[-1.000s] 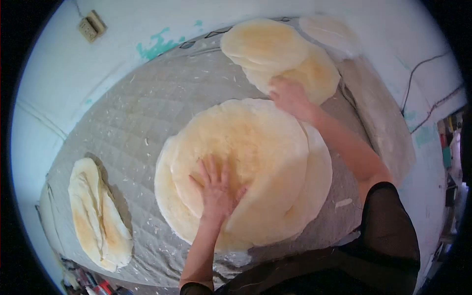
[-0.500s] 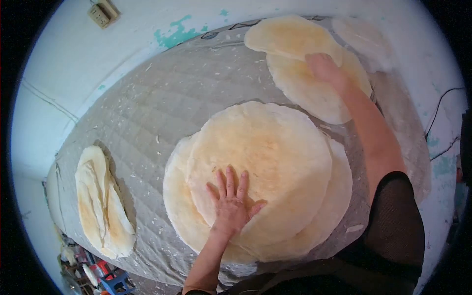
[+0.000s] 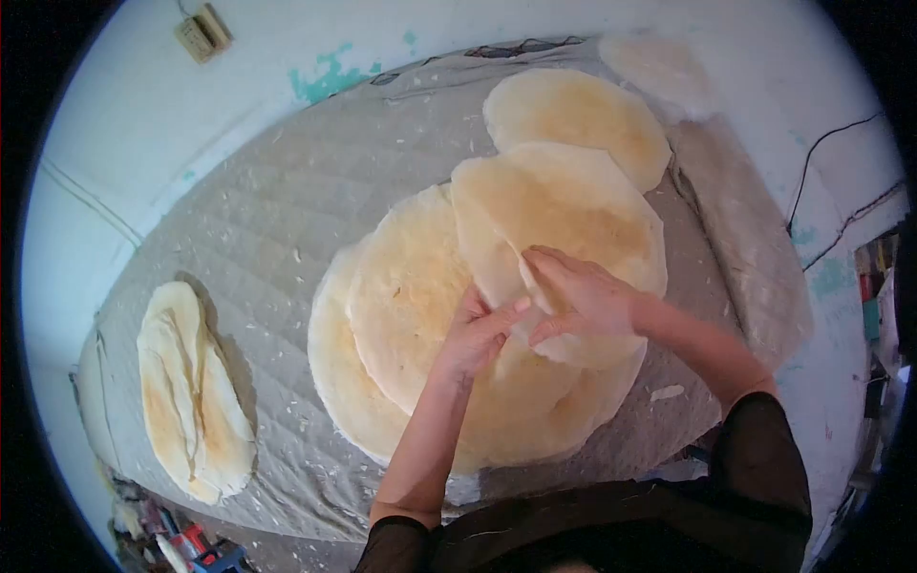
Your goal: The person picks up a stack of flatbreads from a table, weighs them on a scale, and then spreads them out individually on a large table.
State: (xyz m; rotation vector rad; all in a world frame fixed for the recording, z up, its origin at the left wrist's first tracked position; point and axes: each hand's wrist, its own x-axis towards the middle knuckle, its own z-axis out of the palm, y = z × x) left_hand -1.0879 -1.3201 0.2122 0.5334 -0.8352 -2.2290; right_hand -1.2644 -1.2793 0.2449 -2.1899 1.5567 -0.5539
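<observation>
A large, thin, round flatbread with a browned middle lies partly over a stack of similar flatbreads. My right hand grips its near part, where the sheet is creased between thumb and fingers. Close beside it, my left hand is at the bread's near-left edge, thumb on top and fingertips partly hidden by the sheet. Another round flatbread lies flat behind, overlapped by the held one.
A folded flatbread rests at the left on the grey quilted cloth. Crumbs and bread scraps dot the cloth. A white wall with a socket stands behind. Cables run along the right wall, and clutter sits at lower left.
My right hand has drawn the upper flatbread from the far right toward me, onto the stack. My left hand has left its flat press on the stack and moved to the bread's edge.
</observation>
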